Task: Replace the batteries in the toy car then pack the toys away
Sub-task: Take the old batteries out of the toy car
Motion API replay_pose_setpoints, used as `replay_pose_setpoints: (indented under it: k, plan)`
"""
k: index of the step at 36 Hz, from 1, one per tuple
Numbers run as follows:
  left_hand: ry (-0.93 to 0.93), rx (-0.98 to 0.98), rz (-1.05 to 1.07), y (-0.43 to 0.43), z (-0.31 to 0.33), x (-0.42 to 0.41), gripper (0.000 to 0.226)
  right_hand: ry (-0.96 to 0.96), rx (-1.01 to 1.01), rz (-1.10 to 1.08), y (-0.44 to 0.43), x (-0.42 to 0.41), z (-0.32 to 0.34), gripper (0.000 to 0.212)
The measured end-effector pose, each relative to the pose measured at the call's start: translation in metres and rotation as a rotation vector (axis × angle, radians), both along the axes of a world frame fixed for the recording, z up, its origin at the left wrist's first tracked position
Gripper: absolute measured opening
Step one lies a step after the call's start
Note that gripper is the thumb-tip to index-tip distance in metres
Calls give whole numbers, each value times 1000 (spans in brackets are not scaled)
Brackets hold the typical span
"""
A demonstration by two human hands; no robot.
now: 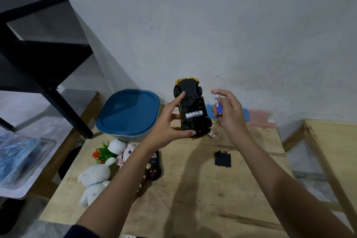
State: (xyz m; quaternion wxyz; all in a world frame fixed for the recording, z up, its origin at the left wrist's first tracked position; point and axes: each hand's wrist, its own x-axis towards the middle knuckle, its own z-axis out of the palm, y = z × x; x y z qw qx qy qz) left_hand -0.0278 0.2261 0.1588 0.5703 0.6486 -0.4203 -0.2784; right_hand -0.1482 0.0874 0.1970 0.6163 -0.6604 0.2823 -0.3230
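My left hand (170,121) holds the yellow toy car (191,106) upside down above the wooden table (202,199). Its black underside faces me, and the battery bay is uncovered with one white battery (193,114) lying inside. Just right of the car, my right hand (230,111) pinches a blue and white battery (219,105). The black battery cover (223,158) lies flat on the table below my right hand. Another small battery (212,135) lies on the table under the car.
A clear box with a blue lid (128,113) stands at the table's back left. Plush toys (96,177), a fake plant (103,153) and a black remote control (154,168) lie at the left. Blue and pink pads (258,118) sit by the wall. A black shelf (38,63) stands left.
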Motion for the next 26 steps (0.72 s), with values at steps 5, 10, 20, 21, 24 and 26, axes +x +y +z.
replay_pose_setpoints:
  k: [5, 10, 20, 21, 24, 26]
  plan:
    - [6, -28, 26, -1, 1, -1, 102, -7, 47, 20, 1, -2, 1, 18]
    - [-17, -68, 89, -2, 0, -3, 102, 29, -30, 55, 3, 0, 6, 20]
    - [-38, -146, 198, -11, 0, -15, 101, 218, -397, 12, 5, 6, -4, 17]
    - [-41, -151, 200, -11, 0, -16, 101, 215, -391, 3, 5, 6, -4, 17]
    - [-64, -161, 204, -12, 0, -18, 100, 191, -338, -4, 6, 7, -5, 17]
    - [-92, -165, 206, -12, 1, -19, 99, 173, -287, 1, 8, 7, -6, 17]
